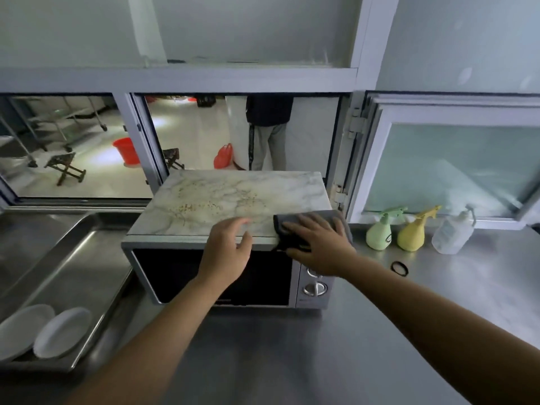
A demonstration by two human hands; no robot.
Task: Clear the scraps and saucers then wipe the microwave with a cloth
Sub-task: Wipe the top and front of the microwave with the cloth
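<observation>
A silver microwave (312, 290) with a dark door stands on the steel counter, and a marbled sheet (228, 197) speckled with small crumbs covers its top. My right hand (318, 247) presses flat on a grey cloth (343, 222) at the top's front right corner. My left hand (226, 252) rests with relaxed fingers on the front edge of the top, holding nothing. Two white saucers (62, 331) lie in the steel sink tray (96, 258) at the lower left.
Three spray bottles stand right of the microwave: green (380, 233), yellow (412, 232) and clear (451, 235). A black ring (399, 269) lies on the steel counter (292, 361). Behind the microwave an open hatch shows a person standing in another room.
</observation>
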